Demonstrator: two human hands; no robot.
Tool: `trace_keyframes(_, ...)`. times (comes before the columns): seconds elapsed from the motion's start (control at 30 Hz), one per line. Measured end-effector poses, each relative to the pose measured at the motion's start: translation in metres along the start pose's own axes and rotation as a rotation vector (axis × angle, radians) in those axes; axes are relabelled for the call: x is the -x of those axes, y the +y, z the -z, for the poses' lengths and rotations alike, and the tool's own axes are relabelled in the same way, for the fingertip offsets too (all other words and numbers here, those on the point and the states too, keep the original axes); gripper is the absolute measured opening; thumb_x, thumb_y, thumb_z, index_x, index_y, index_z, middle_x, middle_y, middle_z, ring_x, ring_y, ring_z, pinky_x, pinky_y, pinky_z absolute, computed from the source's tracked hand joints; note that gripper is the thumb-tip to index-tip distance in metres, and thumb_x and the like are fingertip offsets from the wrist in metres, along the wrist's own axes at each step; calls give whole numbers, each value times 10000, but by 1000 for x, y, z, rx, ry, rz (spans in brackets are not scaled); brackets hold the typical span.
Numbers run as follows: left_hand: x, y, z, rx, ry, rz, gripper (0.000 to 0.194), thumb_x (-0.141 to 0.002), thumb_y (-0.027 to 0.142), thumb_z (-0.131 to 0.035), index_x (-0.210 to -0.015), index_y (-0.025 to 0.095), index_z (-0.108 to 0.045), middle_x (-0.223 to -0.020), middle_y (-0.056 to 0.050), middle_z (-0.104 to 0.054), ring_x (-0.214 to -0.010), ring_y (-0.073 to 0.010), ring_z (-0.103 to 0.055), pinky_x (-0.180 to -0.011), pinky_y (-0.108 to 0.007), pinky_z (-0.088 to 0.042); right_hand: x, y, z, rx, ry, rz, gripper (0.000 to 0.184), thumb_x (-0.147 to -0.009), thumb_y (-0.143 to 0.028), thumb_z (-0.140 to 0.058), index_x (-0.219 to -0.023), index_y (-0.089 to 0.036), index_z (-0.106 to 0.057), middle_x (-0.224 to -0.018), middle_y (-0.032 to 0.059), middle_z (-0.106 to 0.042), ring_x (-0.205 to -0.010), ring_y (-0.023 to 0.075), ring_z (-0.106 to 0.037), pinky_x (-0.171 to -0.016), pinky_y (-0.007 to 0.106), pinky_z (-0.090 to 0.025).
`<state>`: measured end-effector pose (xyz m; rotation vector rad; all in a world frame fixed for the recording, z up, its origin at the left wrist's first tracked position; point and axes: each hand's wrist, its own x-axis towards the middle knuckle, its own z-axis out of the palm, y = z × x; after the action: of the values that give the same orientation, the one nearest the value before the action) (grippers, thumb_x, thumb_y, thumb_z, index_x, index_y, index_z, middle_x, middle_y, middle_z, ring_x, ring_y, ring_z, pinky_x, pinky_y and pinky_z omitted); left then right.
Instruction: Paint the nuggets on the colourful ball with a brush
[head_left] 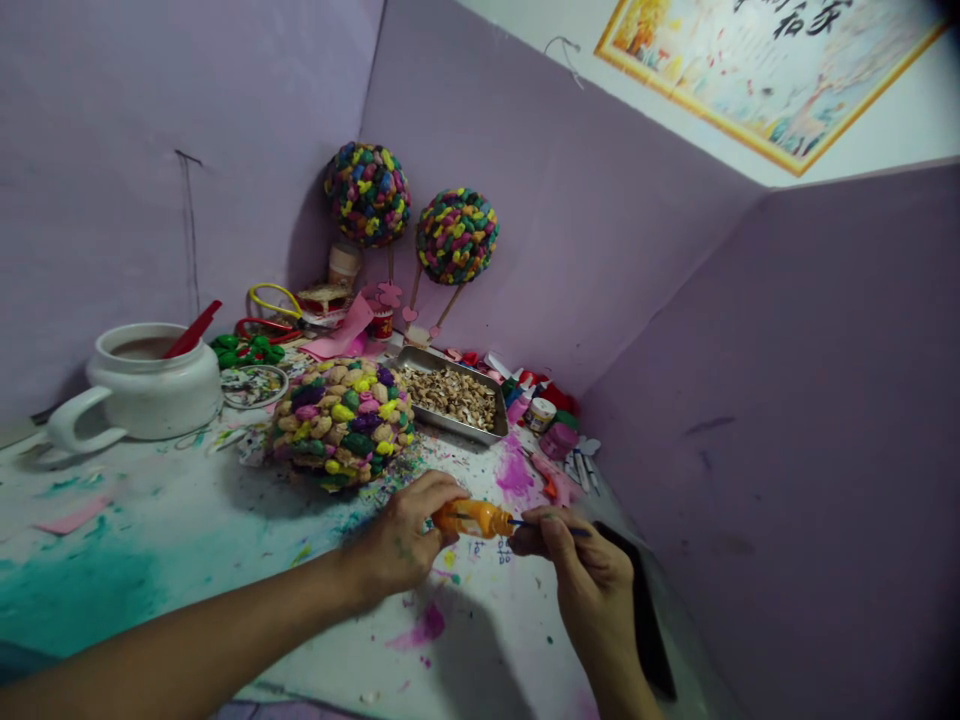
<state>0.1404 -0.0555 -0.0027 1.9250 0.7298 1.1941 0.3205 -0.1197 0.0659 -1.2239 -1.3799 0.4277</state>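
My left hand [397,540] is closed around a small orange paint bottle [474,518], tipped on its side with its mouth toward the right. In my right hand [589,565] is a thin paintbrush [521,522], pinched between the fingers, its tip end inside the bottle's neck. Behind my left hand sits a ball covered in peanut shells [345,420], some painted yellow, green, purple and pink, others bare tan. Both hands are above the paint-stained white table [315,600].
A white mug [161,385] with a red handle sticking out stands left. Behind lie scissors [274,315], a metal tray [480,435] of shell pieces and paint jars [540,415]. Two multicoloured balls on sticks [367,195] stand at the wall. A dark flat object [645,620] lies right.
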Motion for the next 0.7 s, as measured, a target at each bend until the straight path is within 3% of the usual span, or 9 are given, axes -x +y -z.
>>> trace_keyframes(0.17, 0, 2, 1, 7, 5, 16, 370, -719, 74, -583, -1058, 180, -685, -1041, -85, -654, -992, -218, -607, -903, -383, -493, -1, 1, 3, 50, -46, 23, 428, -853, -494, -634, -582, -168, -700, -535, 48, -688, -453, 180, -672, -439, 265, -576)
trace_keyframes(0.3, 0, 2, -1, 17, 7, 43, 401, -695, 71, -576, -1060, 194, -688, -1032, -75, -656, -1003, -221, -604, -913, -389, -489, 3, 2, 4, 231, 0, 133, 298, -878, -427, -623, -740, -195, -748, -593, 38, -730, -525, 185, -711, -499, 259, -586)
trace_keyframes(0.53, -1, 1, -1, 32, 2, 48, 386, -692, 77, -574, -1048, 173, -687, -1051, -89, -637, -992, -218, -601, -928, -392, -482, 3, 1, 4, 134, -34, 74, 385, -884, -435, -604, -618, -177, -706, -539, 33, -696, -456, 167, -681, -454, 236, -574)
trace_keyframes(0.7, 0, 0, -2, 26, 14, 49, 384, -691, 71, -564, -1039, 183, -682, -1041, -78, -639, -1005, -215, -596, -931, -383, -480, 4, 5, 3, 189, -13, 120, 343, -897, -431, -588, -714, -182, -737, -572, 30, -714, -490, 168, -693, -485, 244, -578)
